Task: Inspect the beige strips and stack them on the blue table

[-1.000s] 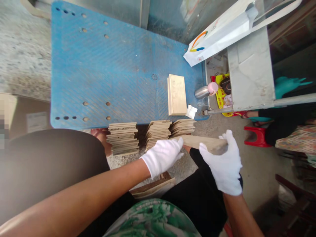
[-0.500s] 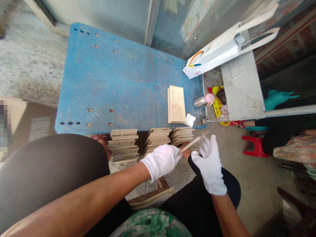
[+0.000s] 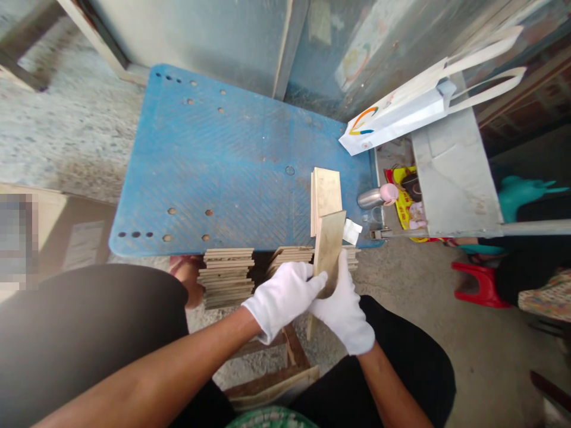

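Table [image 3: 223, 172]: its blue top stretches wide to the left of the stack [image 3: 328, 181], which lies near the right end; the near edge runs just in front of us.
Piles: the left pile [image 3: 227, 279], middle pile [image 3: 289, 254] and right pile [image 3: 351, 255] line up along that near edge, with a dark gap between the first two; our hands partly cover the others.
Right end: we have less room here, with the flask [image 3: 369, 198] and white paper [image 3: 352, 232] beside the stack and the bag [image 3: 397, 122] at the far corner.
Floor [image 3: 410, 267]: we see a stretch of it between our right knee [image 3: 414, 351] and the red stool [image 3: 482, 286].
Board [image 3: 331, 238]: raised before us, long side pointing away, its far end overlapping the stack in view; whether they touch, we cannot tell.
Left grip: our left hand [image 3: 283, 297], gloved in white, is closed on the board's left edge, fingertips on its face.
Right grip: our right hand [image 3: 345, 315], gloved too, wraps the lower part from the right, one digit up along the edge; the fingers behind are hidden.
Arms: our forearms slant in from both lower corners, and the hands meet at the board.
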Available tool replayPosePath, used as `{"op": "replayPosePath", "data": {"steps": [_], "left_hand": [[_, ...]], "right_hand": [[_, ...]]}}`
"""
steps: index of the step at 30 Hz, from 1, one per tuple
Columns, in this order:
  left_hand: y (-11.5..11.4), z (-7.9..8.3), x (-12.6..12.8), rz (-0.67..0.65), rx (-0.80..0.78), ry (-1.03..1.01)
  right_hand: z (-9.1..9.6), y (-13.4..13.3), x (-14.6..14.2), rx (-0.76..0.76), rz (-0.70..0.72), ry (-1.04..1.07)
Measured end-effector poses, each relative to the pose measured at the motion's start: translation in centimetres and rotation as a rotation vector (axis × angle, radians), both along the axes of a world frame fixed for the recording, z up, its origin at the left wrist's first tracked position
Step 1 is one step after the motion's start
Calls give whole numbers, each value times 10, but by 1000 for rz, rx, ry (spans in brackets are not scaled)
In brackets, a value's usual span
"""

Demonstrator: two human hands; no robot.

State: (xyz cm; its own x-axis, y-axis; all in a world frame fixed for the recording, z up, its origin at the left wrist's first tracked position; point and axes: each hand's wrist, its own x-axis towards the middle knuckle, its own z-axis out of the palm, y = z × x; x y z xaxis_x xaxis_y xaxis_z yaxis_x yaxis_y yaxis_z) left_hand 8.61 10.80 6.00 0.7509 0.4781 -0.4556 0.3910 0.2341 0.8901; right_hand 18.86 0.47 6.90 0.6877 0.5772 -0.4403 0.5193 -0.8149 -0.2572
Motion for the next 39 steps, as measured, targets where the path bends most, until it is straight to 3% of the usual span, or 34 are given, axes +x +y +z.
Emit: {"op": "replayPosePath", "data": {"steps": [5,11,16,23,31,39], "left_hand": [[8,3,3,69,-65,-51],[22,9,1,91,120,103],[11,0,-5,-45,243,217],[-13,-15,-12,-309,396,257],[-7,-10,-17,-435,349,273],[-12,-14,-20,-442,404,270]], "right_hand": [[-2,18,2,51,-18,9],[-10,55,41,87,27,-3],[-28,98,91,81,66,-68],[-77,142,142,-38,40,-151],[-113,167,152,-131,-6,-177],[-126,174,151,-160,-3,-220]]}}
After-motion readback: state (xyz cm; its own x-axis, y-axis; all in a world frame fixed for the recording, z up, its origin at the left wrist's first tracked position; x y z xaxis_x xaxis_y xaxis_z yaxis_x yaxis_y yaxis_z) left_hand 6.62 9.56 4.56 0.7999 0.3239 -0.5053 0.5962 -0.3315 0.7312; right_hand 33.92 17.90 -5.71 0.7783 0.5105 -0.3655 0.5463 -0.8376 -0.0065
